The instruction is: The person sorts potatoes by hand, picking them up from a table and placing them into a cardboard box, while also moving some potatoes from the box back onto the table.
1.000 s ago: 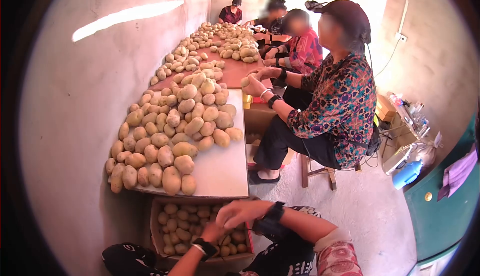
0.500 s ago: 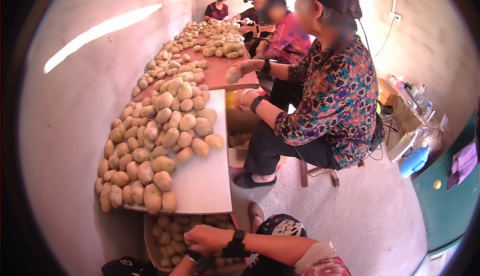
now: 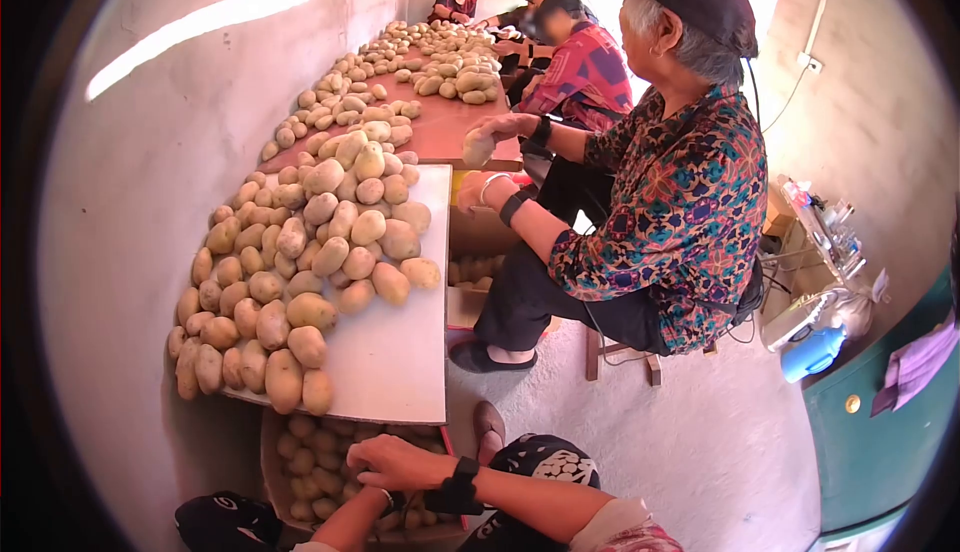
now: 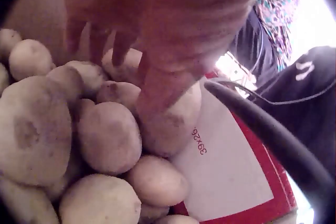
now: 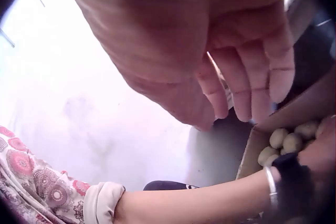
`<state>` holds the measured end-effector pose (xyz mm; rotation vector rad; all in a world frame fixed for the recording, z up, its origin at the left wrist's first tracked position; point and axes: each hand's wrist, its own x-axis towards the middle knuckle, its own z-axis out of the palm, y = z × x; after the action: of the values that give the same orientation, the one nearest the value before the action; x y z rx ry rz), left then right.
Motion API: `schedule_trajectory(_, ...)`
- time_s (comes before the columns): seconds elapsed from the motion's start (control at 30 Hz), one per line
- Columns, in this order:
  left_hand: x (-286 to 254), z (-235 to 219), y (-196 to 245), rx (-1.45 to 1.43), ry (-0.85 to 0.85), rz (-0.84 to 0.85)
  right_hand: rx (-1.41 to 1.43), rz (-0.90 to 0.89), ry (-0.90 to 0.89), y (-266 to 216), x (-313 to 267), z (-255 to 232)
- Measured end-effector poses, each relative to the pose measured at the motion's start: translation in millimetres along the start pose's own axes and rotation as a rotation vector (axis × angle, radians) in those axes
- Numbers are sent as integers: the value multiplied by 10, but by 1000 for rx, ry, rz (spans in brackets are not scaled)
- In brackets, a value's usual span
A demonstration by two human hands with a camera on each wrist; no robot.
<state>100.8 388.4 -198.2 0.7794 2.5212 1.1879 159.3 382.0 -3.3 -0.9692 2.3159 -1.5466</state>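
Below the table, a cardboard box (image 4: 226, 182) with a red edge holds many potatoes (image 3: 318, 452). My left hand (image 4: 163, 29) reaches down over them in the left wrist view; its thumb overlaps a large potato (image 4: 170, 127) by the box wall, and its fingers point down, fairly straight. Most of this hand is hidden behind my right one in the head view. My right hand (image 3: 395, 462) hangs over the box above my left wrist. Its fingers (image 5: 249, 79) are loosely bent, and nothing shows between them in the right wrist view.
A heap of potatoes (image 3: 300, 242) covers much of the white tabletop (image 3: 400, 352), with more on the red table (image 3: 450, 127) beyond. A seated person (image 3: 670, 182) at the right holds a potato (image 3: 478, 147). Other people sit farther back. A wall (image 3: 130, 252) borders the left.
My right hand has shifted left over the box as the head view moved. The neighbouring person's hands, close together a second ago, are now apart, one holding a potato.
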Motion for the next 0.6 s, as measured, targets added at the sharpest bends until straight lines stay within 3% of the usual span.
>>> schedule_trajectory(0.33, 133, 206, -43, -62, 106, 96, 16, -31, 61, 52, 159, 89)
schedule_trajectory(0.6, 289, 308, -78, -105, 184, 194, -38, 67, 20, 106, 82, 9)
